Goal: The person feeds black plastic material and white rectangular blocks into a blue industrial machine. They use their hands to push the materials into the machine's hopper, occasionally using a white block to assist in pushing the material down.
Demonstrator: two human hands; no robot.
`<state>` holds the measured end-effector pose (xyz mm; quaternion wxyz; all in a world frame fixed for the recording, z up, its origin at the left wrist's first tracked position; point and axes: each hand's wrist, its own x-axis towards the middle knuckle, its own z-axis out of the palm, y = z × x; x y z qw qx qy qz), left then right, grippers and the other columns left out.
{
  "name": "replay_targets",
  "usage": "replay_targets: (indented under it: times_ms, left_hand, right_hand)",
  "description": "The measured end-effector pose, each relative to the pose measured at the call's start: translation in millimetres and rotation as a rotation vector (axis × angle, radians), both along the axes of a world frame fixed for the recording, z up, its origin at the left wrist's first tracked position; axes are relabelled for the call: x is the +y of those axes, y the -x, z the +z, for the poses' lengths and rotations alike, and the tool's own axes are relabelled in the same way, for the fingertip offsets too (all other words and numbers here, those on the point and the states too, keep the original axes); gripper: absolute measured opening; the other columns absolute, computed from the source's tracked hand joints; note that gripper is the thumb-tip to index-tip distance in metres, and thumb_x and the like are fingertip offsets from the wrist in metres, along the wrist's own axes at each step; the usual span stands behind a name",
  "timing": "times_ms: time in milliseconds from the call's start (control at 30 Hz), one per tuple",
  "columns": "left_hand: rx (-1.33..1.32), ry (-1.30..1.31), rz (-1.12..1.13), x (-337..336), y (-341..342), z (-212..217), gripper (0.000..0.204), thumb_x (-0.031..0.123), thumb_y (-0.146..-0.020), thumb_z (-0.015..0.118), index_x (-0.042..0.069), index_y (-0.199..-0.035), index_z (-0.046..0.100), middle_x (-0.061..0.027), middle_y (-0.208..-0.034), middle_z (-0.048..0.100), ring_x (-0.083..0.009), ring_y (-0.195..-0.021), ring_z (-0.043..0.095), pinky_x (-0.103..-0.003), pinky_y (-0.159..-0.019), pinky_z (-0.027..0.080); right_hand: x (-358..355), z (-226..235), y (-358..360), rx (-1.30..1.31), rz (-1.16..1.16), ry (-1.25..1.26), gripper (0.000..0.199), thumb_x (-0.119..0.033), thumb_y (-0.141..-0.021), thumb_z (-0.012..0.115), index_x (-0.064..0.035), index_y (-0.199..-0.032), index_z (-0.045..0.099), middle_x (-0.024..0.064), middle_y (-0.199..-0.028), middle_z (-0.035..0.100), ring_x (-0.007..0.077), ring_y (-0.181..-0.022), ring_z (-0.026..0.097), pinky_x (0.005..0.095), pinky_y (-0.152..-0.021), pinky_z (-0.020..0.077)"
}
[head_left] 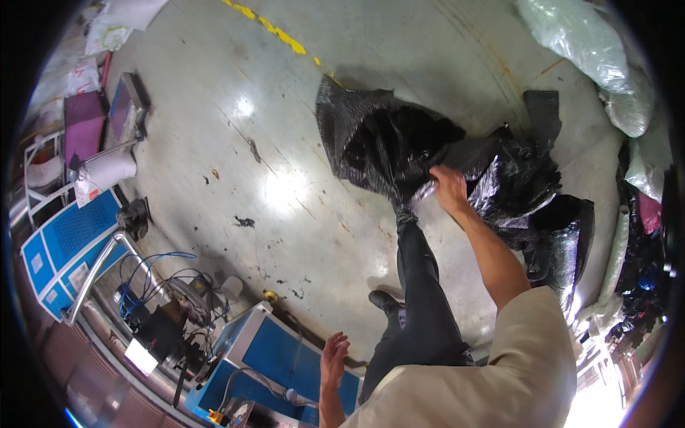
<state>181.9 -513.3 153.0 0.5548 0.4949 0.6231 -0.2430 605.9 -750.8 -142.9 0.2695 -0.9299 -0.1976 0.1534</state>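
Observation:
My right hand (448,184) is stretched forward and grips a fold of a large sheet of shiny black mesh fabric (385,143), lifting it off the floor. The fabric bunches and trails to the right into a heap (542,214) on the concrete. My left hand (333,357) hangs low at my side with fingers spread, holding nothing, just above a blue machine housing (285,357). My leg in dark trousers (421,285) steps forward, its raised foot at the fabric's lower edge.
Blue machine cabinets (64,242) with cables and a metal rail stand at the left. A monitor on a stand (128,107) is at upper left. Clear plastic bags (585,43) and rolls line the right. A yellow line (278,32) crosses the grey floor.

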Motion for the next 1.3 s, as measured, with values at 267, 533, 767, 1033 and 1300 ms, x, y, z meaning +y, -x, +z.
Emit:
replay_targets:
  times_ms: [267, 533, 767, 1033, 1300]
  left_hand:
    - [-0.388, -0.014, -0.064, -7.0, 101.5, -15.8, 0.06, 0.033, -0.096, 0.075, 0.004, -0.145, 0.054, -0.0075, -0.128, 0.066, -0.0169, -0.112, 0.062, -0.034, -0.091, 0.05]
    - [-1.09, -0.583, -0.696, -41.5, 100.0, 100.6, 0.128, 0.015, -0.065, 0.099, -0.002, -0.163, 0.019, -0.0241, -0.162, 0.038, -0.0351, -0.15, 0.038, -0.042, -0.125, 0.03]
    - [-1.334, -0.535, -0.465, -61.8, 165.2, 108.3, 0.043, 0.013, -0.095, 0.066, -0.001, -0.135, 0.06, -0.0161, -0.137, 0.063, -0.0301, -0.124, 0.062, -0.039, -0.109, 0.047]
    - [-1.285, -0.771, -0.281, -59.3, 218.4, 165.4, 0.035, -0.002, -0.084, 0.066, -0.003, -0.118, 0.071, -0.0058, -0.092, 0.076, -0.0168, -0.082, 0.068, -0.033, -0.079, 0.054]
    - [-1.196, -1.308, -0.082, -71.0, 257.4, 331.2, 0.029, -0.005, -0.08, 0.055, -0.005, -0.101, 0.074, -0.0122, -0.092, 0.077, -0.0189, -0.084, 0.068, -0.035, -0.076, 0.054]
  right_hand:
    - [-40.4, 213.6, 191.2, -0.118, 0.007, -0.244, 0.038, 0.007, -0.077, 0.06, -0.0042, -0.112, 0.069, 0.0159, -0.114, 0.071, 0.0369, -0.112, 0.067, 0.0472, -0.096, 0.0545]
    - [-30.4, 426.8, 395.5, -0.181, -0.079, -0.567, 0.045, 0.015, -0.071, 0.052, -0.0011, -0.11, 0.067, 0.0192, -0.111, 0.07, 0.0405, -0.106, 0.068, 0.0447, -0.093, 0.0563]
    - [-27.9, 507.1, 508.8, -0.228, 0.005, -0.744, 0.043, 0.018, -0.073, 0.055, 0.0, -0.111, 0.064, 0.0184, -0.108, 0.07, 0.0408, -0.104, 0.069, 0.0413, -0.088, 0.056]
    - [-52.9, 545.7, 554.4, -0.09, 0.049, -0.768, 0.034, 0.018, -0.082, 0.061, -0.0001, -0.11, 0.067, 0.0121, -0.096, 0.074, 0.0194, -0.091, 0.072, 0.0318, -0.086, 0.0554]
    - [-98.1, 560.9, 542.2, 0.165, 0.249, -0.839, 0.061, -0.025, -0.08, 0.091, -0.0055, -0.133, 0.067, 0.0108, -0.132, 0.069, 0.023, -0.121, 0.065, 0.0399, -0.101, 0.0532]
